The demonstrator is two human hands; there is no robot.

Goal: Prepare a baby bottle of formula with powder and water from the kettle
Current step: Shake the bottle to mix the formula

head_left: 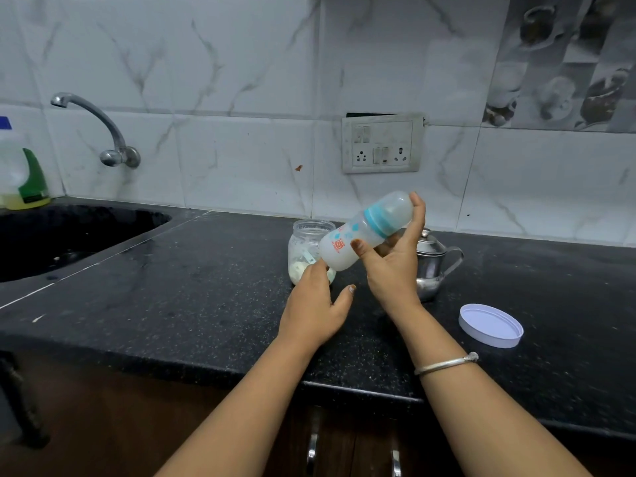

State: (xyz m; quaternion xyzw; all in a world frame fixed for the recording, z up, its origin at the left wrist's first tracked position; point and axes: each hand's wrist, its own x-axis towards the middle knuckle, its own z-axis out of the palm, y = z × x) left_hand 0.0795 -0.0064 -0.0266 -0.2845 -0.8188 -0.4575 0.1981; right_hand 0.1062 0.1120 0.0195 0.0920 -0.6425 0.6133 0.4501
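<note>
A capped baby bottle (pixel 347 237) with a teal ring and milky white liquid is tilted in the air, cap end up and to the right. My right hand (pixel 395 259) holds it, thumb on the body and fingers behind the cap. My left hand (pixel 316 301) hovers just below the bottle's base with fingers apart, holding nothing. Behind it an open glass jar (pixel 303 242) of pale powder stands on the black counter (pixel 172 287). A small steel kettle (pixel 435 261) sits behind my right hand, partly hidden.
The jar's white lid (pixel 490 325) lies upside down on the counter at the right. A black sink (pixel 69 235) with a steel tap (pixel 103 129) is at the left, with a dish-soap bottle (pixel 20 173) beside it. A wall socket panel (pixel 382 144) is above the counter.
</note>
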